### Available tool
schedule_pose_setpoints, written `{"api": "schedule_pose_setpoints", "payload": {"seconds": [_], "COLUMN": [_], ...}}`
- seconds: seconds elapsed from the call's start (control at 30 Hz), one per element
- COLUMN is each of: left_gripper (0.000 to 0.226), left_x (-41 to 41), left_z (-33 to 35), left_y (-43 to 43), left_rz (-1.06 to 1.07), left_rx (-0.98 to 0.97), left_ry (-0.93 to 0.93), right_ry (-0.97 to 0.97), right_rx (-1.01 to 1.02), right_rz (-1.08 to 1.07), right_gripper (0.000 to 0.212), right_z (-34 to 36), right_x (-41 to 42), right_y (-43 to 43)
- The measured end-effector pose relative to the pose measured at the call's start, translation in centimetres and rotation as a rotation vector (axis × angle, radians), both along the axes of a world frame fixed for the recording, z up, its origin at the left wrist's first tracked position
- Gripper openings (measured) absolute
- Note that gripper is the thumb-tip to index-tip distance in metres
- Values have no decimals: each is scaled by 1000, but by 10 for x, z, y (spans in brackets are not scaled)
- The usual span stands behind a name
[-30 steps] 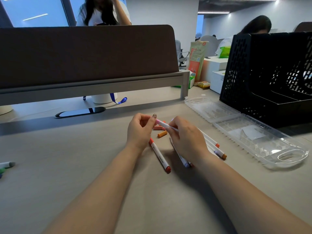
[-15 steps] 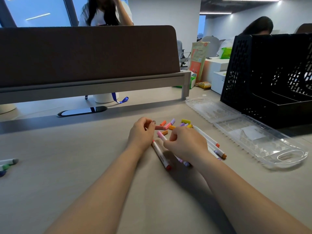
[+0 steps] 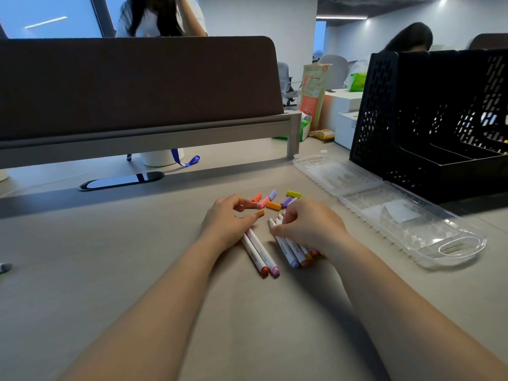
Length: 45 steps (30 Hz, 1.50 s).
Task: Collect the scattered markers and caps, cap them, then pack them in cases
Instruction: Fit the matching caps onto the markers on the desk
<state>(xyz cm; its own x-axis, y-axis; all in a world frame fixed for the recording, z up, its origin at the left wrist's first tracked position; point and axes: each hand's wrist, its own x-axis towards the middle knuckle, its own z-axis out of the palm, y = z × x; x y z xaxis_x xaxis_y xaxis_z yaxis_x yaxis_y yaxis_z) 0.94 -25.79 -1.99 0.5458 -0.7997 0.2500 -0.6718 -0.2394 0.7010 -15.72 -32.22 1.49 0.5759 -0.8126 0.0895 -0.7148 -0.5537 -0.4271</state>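
Left of the case (image 3: 406, 232), markers (image 3: 291, 251) are gripped by the right hand (image 3: 313, 226); the left hand's (image 3: 225, 222) fingers (image 3: 237, 202) are curled, hold unclear.

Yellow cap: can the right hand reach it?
Probably yes. The yellow cap lies just beyond the right hand, with only loose purple caps between them, but that hand grips markers now.

a pale grey desk (image 3: 82, 270) runs to a brown divider panel (image 3: 137, 86) that stands on a grey rail. behind it are a blue-lit window (image 3: 49, 17) and a white wall (image 3: 261, 17). a strip light (image 3: 341, 17) glows on the dark ceiling. at right stands a black mesh file rack (image 3: 428, 119); farther back are a grey office chair (image 3: 334, 67) and a white cabinet (image 3: 343, 105).
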Motion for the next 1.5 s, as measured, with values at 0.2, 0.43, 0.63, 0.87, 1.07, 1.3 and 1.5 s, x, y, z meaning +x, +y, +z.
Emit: {"api": "schedule_pose_setpoints", "payload": {"seconds": [0.2, 0.43, 0.63, 0.87, 1.07, 1.3, 1.5], "left_gripper": [20, 3, 7, 16, 15, 16, 29], "left_x": [-4, -1, -2, -22, -46, -53, -51], "left_z": [1, -1, 5, 24, 25, 28, 21], "left_y": [-2, -2, -18, -64, -83, -87, -89], "left_rz": [43, 97, 124, 17, -27, 30, 70], "left_rx": [83, -66, -94, 62, 169, 154, 228], "left_ry": [-92, 29, -5, -180, -348, -435, -484], "right_ry": [133, -419, -716, -673, -612, -717, -751], "right_rx": [-120, 97, 111, 98, 0, 42, 46], "right_rz": [33, -79, -262, -297, -339, -329, -333], "right_gripper": [30, 38, 23, 8, 11, 6, 11], "right_z": [-4, -6, -5, -12, -15, -14, -12], "right_x": [8, 1, -9, -19, -20, -18, -19], "right_y": [6, -6, -25, -40, -42, -42, -40]}}
